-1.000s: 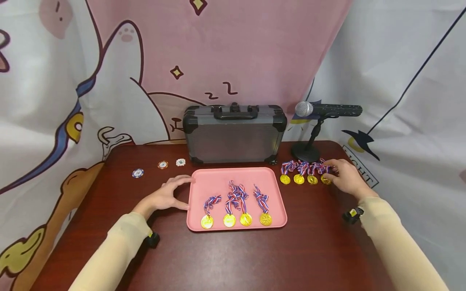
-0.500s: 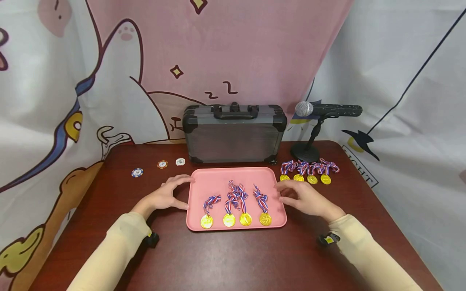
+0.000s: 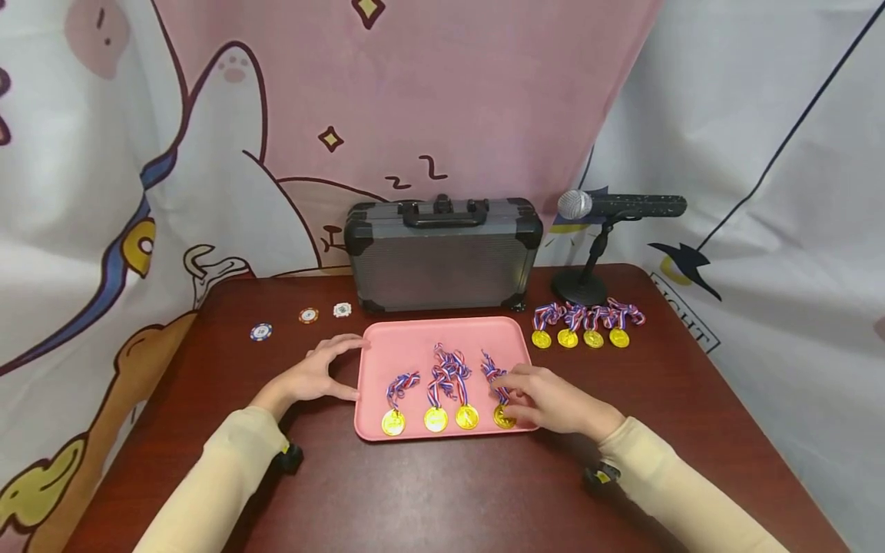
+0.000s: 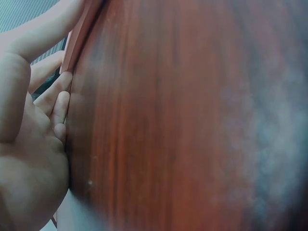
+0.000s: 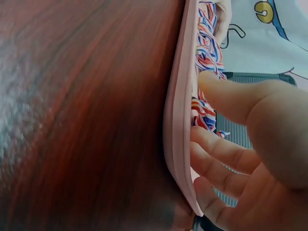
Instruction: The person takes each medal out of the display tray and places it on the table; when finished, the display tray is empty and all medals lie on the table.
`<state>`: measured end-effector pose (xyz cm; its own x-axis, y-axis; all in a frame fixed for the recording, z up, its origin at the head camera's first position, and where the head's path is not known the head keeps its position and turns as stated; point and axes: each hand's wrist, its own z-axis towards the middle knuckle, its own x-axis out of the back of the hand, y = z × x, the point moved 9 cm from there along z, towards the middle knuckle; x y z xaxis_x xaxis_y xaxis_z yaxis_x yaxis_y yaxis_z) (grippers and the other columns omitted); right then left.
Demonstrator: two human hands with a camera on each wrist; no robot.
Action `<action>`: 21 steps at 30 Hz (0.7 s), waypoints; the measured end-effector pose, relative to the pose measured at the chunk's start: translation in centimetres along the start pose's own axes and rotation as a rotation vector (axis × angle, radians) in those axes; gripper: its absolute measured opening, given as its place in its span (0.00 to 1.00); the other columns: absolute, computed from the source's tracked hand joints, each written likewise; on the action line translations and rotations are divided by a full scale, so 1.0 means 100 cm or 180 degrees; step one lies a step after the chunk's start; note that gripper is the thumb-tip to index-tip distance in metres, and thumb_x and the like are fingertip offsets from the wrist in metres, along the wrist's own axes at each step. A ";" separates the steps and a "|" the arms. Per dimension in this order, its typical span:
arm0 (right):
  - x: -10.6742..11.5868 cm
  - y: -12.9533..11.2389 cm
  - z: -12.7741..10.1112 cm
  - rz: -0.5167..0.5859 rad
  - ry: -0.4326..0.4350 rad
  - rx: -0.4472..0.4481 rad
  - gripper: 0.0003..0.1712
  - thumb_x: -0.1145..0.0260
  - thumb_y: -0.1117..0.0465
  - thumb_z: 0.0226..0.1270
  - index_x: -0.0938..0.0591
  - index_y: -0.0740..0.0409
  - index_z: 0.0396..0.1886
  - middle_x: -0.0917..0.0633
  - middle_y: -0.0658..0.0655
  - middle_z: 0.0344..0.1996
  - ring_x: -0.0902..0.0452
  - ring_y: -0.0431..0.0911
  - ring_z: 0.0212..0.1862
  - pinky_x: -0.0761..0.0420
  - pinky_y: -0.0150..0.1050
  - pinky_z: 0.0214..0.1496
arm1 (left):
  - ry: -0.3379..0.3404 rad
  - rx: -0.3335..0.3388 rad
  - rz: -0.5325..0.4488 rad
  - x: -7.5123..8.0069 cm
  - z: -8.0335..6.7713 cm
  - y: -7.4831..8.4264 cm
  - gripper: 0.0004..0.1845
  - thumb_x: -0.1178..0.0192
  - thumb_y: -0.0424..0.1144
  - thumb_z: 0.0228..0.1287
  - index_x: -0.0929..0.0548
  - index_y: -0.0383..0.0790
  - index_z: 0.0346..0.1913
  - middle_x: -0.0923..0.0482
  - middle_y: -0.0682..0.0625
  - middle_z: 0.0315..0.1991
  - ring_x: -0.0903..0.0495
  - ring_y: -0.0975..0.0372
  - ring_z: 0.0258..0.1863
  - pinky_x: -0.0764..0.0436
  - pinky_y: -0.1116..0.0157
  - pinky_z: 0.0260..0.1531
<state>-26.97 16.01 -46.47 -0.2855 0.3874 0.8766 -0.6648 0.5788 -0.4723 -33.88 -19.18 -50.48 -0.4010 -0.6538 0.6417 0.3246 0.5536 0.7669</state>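
A pink tray (image 3: pixel 415 330) lies on the dark wooden table. On it are several gold medals, among them the leftmost medal (image 3: pixel 393 422) and two middle ones (image 3: pixel 435 418), with bunched red, white and blue ribbons. My left hand (image 3: pixel 314 372) rests at the tray's left rim, thumb and fingers spread apart. Over the tray's right side, my right hand (image 3: pixel 553 399) reaches to the rightmost medal (image 3: pixel 502 417); its thumb partly covers the disc and its index finger is at the ribbon (image 5: pixel 204 115). In the right wrist view, thumb and fingers stand apart around that ribbon.
Several more gold medals (image 3: pixel 568 339) stand in a row right of the tray, before a microphone (image 3: pixel 622 205) on a stand. A grey case (image 3: pixel 445 265) is behind the tray. Three poker chips, blue (image 3: pixel 261 332), orange (image 3: pixel 308 316) and white (image 3: pixel 342 309), lie at the back left.
My right hand has left the rightmost medal of the back row and come left and nearer, over the tray's right medal. That row medal stays put. My left hand has not moved.
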 end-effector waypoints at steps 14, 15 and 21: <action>-0.009 -0.010 -0.002 -0.0051 -0.0166 -0.0081 0.17 0.19 0.63 0.60 0.10 0.52 0.49 0.19 0.50 0.37 0.24 0.43 0.38 0.20 0.31 0.40 | -0.0021 0.0025 0.0013 -0.003 0.001 -0.002 0.50 0.16 0.52 0.48 0.27 0.53 0.76 0.38 0.45 0.78 0.47 0.41 0.77 0.55 0.28 0.69; -0.009 -0.011 -0.002 -0.0063 -0.0164 -0.0085 0.17 0.19 0.64 0.59 0.10 0.52 0.48 0.19 0.50 0.37 0.24 0.43 0.38 0.20 0.31 0.40 | -0.0020 0.0020 0.0008 -0.003 0.001 -0.002 0.50 0.16 0.52 0.48 0.27 0.53 0.76 0.38 0.45 0.78 0.47 0.41 0.77 0.55 0.28 0.69; -0.006 -0.013 0.000 0.0067 -0.0178 -0.0112 0.17 0.19 0.65 0.60 0.14 0.50 0.47 0.19 0.48 0.38 0.24 0.44 0.40 0.19 0.33 0.42 | -0.0002 0.0028 -0.0003 -0.001 -0.001 0.000 0.50 0.16 0.51 0.48 0.27 0.51 0.76 0.38 0.44 0.78 0.47 0.40 0.77 0.54 0.28 0.68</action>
<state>-25.91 15.05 -46.38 -0.3380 0.3595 0.8698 -0.6339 0.5962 -0.4927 -33.72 -19.13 -50.54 -0.4018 -0.6541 0.6409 0.3167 0.5574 0.7675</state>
